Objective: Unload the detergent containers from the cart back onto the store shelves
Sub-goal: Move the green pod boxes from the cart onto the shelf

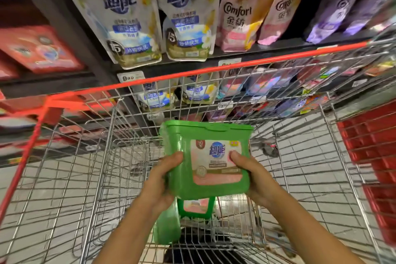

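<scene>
Both hands hold a green translucent plastic detergent box with a pink-and-white label (206, 158) up above the basket of a silver wire shopping cart with an orange-red rim (90, 156). The left hand (159, 180) grips the box's left edge, its thumb lying across the front corner and the other fingers wrapped behind, out of sight. The right hand (250, 174) clamps the right edge, its thumb pressed on the label and the remaining fingers hidden behind the box. The box faces the camera, tilted slightly, its lid edge uppermost. Directly beneath it, lower in the cart, sits a second green plastic detergent box with a pink label (196, 208), and just to its left a green rounded container (167, 227), blurred and partly hidden by the left forearm. Beyond the cart, dark store shelves (235, 54) carry white detergent refill pouches with blue lettering (128, 28), pink softener pouches (240, 15) and purple pouches (336, 6). A red plastic basket (372, 152) stands at the right.
</scene>
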The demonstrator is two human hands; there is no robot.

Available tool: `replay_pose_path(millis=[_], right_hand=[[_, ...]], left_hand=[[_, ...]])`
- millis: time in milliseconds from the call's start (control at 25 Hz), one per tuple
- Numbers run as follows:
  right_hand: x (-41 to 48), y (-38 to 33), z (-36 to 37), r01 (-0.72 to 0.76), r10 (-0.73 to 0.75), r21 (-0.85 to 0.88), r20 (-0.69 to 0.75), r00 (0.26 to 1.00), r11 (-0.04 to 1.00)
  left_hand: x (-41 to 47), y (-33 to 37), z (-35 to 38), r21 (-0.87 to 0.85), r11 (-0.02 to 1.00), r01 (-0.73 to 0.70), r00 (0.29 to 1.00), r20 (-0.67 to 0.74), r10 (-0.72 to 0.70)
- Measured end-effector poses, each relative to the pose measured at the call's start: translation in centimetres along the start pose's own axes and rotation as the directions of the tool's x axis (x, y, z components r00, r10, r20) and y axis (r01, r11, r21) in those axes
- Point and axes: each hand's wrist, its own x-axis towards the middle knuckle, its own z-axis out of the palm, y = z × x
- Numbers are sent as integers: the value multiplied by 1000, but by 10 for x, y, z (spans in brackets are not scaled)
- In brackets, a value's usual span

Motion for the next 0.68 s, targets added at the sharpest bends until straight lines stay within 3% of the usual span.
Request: replay_pose_path(millis=[160, 280, 360, 480, 680], right_hand=[[-12, -4, 15, 137, -143, -53, -125, 982, 989], [-25, -21, 25, 306, -331, -153, -177, 927, 940], [-35, -30, 36, 354, -393, -225, -160, 905, 908], [-48, -33, 53, 399, -444, -258, -148, 884, 880], [-65, -23, 72, 409, -450, -244, -142, 882, 879]], left_hand=[[-7, 10, 9, 51, 998, -47, 997, -50, 50], [-15, 27, 16, 368, 921, -129, 984, -67, 165], [-25, 30, 29, 455, 878, -147, 980, -56, 193], [-38, 22, 47, 454, 869, -198, 955, -112, 276], [-60, 22, 39, 405, 890, -210, 944, -154, 292]])
